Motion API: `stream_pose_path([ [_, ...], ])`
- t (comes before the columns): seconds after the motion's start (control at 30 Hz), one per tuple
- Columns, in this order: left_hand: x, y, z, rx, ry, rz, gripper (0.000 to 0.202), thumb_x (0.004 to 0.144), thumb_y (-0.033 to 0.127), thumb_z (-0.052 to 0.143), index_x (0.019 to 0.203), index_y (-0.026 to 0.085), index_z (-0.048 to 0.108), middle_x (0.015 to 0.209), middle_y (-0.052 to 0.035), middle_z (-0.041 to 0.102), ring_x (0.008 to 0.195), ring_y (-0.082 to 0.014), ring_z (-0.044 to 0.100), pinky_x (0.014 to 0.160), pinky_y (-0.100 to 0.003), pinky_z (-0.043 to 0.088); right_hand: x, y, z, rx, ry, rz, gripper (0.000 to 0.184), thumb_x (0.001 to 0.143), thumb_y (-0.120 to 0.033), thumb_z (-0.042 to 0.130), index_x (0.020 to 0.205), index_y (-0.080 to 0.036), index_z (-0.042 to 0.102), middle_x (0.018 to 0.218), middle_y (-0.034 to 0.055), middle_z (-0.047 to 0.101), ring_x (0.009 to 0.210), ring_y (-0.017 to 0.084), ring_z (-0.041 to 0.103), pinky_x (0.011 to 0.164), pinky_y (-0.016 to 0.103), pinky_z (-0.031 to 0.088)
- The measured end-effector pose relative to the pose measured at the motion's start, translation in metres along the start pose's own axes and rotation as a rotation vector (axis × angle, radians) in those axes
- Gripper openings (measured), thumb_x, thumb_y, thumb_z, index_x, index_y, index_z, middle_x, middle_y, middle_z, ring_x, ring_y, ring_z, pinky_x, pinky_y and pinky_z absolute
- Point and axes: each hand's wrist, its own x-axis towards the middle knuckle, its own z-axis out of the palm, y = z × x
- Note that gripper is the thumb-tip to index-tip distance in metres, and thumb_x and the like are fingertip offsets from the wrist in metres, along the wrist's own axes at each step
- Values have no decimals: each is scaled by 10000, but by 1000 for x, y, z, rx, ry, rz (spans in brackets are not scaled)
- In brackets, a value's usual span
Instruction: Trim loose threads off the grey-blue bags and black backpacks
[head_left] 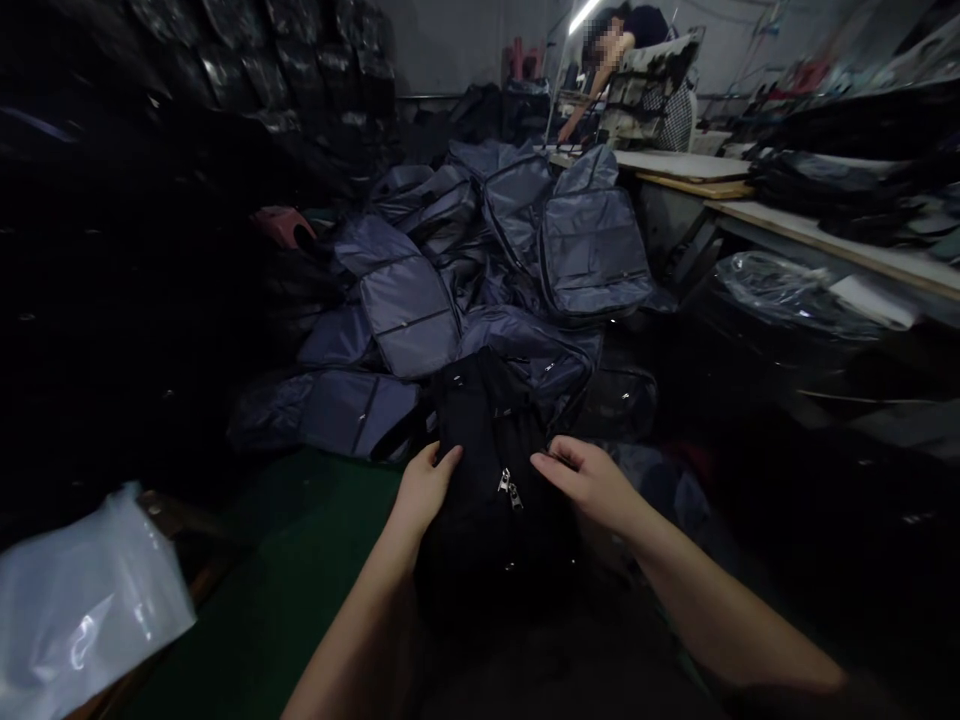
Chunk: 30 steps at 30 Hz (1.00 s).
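A black backpack (480,520) stands in front of me, with two silver zipper pulls (510,488) showing on it. My left hand (429,485) grips its left edge, the thumb lying on the dark fabric and the fingers mostly hidden behind. On the opposite edge my right hand (585,475) is closed, thumb against curled fingers, pinching the side of the backpack. The lower part of the backpack sinks into shadow. Just beyond it lies a heap of backpacks with grey-blue linings (412,310), several of them spread open.
White plastic bags (90,610) lie at the lower left above a green floor (300,570). Worktables (825,235) run along the right, with clear plastic (795,290) beside them. At the back a person (645,30) leans over a table. Wrapped bundles (285,60) are stacked at the upper left.
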Motion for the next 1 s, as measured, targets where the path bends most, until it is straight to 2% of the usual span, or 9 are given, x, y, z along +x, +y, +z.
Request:
stream_pose_path([
  [0.1, -3, 2, 2, -121, -8, -35, 431, 736, 488, 622, 1026, 171, 659, 1044, -92, 685, 941, -244, 634, 827, -325, 479, 5, -3, -4, -141, -103, -14, 424, 800, -454, 538, 525, -181, 368, 522, -50, 297, 511, 89, 313, 468, 233, 221],
  [0.2, -3, 5, -1, -192, 17, -85, 420, 710, 488, 655, 989, 175, 678, 1011, -84, 697, 920, -237, 642, 820, -319, 487, 10, -4, -8, -103, -216, -22, 381, 810, -417, 515, 540, -181, 383, 529, -50, 288, 503, 87, 289, 460, 236, 212],
  [0.27, -2, 5, -7, -224, 50, -121, 411, 696, 489, 671, 955, 171, 692, 968, -84, 707, 920, -240, 642, 828, -322, 484, 10, -1, -8, -9, -237, -23, 338, 819, -391, 503, 573, -181, 404, 543, -49, 304, 509, 88, 290, 465, 233, 224],
  [0.47, 7, -5, -24, -333, 144, -215, 394, 661, 447, 721, 934, 164, 698, 909, -85, 717, 859, -230, 662, 792, -326, 507, 2, 17, -4, 269, -37, 65, 315, 807, -402, 549, 605, -188, 437, 507, -53, 373, 461, 86, 332, 444, 226, 237],
  [0.7, 11, -11, -26, -458, 193, -245, 336, 698, 362, 712, 985, 190, 679, 910, -76, 717, 801, -190, 676, 760, -304, 527, 1, 17, -8, 402, 82, 174, 285, 722, -399, 635, 604, -191, 479, 487, -63, 365, 409, 76, 339, 391, 215, 200],
  [0.9, 10, 5, -18, -503, 213, -212, 310, 698, 348, 704, 970, 199, 691, 974, -74, 706, 834, -202, 670, 782, -323, 525, 2, 26, -23, 403, 126, 180, 298, 731, -418, 626, 615, -195, 465, 464, -67, 364, 399, 77, 327, 399, 219, 193],
  [1.0, 6, 19, -12, -519, 225, -188, 271, 722, 321, 678, 966, 203, 694, 981, -59, 705, 829, -186, 668, 791, -304, 520, 2, 34, -35, 280, 120, 73, 312, 773, -422, 589, 614, -191, 453, 485, -63, 348, 439, 83, 320, 433, 229, 221],
])
